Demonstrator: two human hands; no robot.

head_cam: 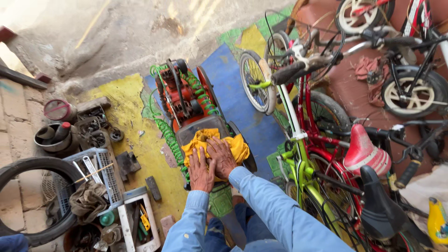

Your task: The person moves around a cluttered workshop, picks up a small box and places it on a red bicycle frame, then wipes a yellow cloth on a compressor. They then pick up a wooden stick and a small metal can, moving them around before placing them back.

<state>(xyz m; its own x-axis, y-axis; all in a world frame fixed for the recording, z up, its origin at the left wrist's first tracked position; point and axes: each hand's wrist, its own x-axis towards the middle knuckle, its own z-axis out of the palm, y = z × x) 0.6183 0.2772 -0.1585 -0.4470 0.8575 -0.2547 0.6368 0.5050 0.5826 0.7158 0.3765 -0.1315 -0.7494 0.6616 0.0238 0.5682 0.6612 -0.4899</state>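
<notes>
Yellow cloth (214, 143) lies bunched on the grey top of an orange air compressor (190, 100) wrapped in green coiled hose (164, 131), and both the left hand (201, 171) and the right hand (222, 156) press flat on it, fingers spread and open, side by side and touching. Close on the right a red and green bicycle (305, 140) with a red saddle (367, 151) crowds in, with more bicycles behind. To the left stand a blue crate of wrenches (95, 171), a tyre (32, 200) and a white tool tray (139, 221), leaving bare yellow and blue floor (233, 88) only beyond the compressor.
</notes>
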